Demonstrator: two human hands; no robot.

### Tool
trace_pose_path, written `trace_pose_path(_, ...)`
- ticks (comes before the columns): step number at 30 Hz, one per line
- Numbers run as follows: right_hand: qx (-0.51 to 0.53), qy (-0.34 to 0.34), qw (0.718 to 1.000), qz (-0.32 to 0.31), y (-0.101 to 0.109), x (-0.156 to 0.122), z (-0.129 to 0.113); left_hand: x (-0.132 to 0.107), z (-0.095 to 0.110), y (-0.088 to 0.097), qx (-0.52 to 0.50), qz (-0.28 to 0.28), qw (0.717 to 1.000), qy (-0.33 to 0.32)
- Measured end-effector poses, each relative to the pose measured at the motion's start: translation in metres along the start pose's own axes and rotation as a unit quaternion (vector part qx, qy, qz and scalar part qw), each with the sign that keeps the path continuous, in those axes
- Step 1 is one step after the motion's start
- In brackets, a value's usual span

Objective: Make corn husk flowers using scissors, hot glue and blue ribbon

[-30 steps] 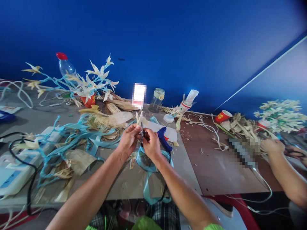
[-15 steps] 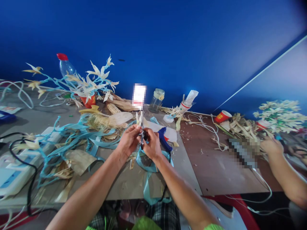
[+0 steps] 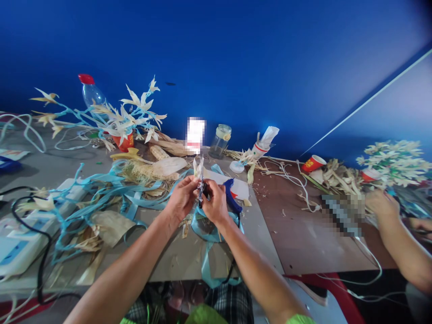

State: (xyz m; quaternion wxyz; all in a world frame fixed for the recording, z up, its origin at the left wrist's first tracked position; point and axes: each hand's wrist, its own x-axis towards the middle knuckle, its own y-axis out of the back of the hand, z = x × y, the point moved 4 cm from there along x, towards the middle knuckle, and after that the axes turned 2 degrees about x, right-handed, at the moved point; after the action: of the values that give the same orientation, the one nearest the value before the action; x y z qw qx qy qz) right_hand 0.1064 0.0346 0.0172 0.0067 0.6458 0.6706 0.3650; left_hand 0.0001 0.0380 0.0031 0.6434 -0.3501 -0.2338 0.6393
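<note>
Over the middle of the table my left hand [image 3: 183,194] is closed, pinching a small pale flower of dried husk [image 3: 195,167] that points up. My right hand [image 3: 215,201] grips scissors [image 3: 201,169] with dark handles, blades upward and slightly apart, right beside the flower. Fingers hide most of the handles and the flower's base. A blue glue gun [image 3: 232,195] lies just right of my right hand. Loops of light blue ribbon [image 3: 206,265] lie below my hands, and more blue ribbon [image 3: 135,198] is piled with husks to the left.
Husk flowers on blue stems [image 3: 135,103] stand in a red cup [image 3: 124,142] at the back left. A glass jar [image 3: 221,139] is behind my hands. A white power strip [image 3: 37,225] lies left. At right, another person's hand [image 3: 381,204] is near a pixelated device [image 3: 342,215].
The scissor blades have parted slightly beside the flower. My hands have barely moved. At right, more of the other person's second hand shows.
</note>
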Motion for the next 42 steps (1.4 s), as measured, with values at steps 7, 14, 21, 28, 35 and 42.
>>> trace_pose_path(7,-0.011,0.002,1.000,0.006,0.0000,-0.0002,0.0020,0.0000,0.0012,-0.0010,0.000,0.001,1.000,0.000)
trace_pose_path(14,-0.019,-0.002,1.000,0.017,-0.0006,-0.0011,-0.0009,-0.0008,0.0020,-0.0025,-0.006,-0.005,1.000,-0.002)
trace_pose_path(21,-0.007,-0.008,1.000,0.019,-0.0026,-0.0017,-0.0006,-0.0025,0.0014,-0.0037,-0.012,0.005,1.000,0.006)
trace_pose_path(28,-0.010,-0.005,0.999,0.034,-0.0043,-0.0023,-0.0003,0.0001,-0.0026,0.0001,-0.018,-0.006,1.000,0.009)
trace_pose_path(35,-0.011,0.001,0.999,0.032,-0.0043,-0.0026,-0.0013,0.0002,-0.0039,-0.0016,-0.028,-0.006,1.000,0.013)
trace_pose_path(42,-0.024,0.000,0.999,0.037,-0.0036,-0.0019,-0.0024,0.0025,-0.0056,0.0002,-0.027,-0.002,1.000,0.011)
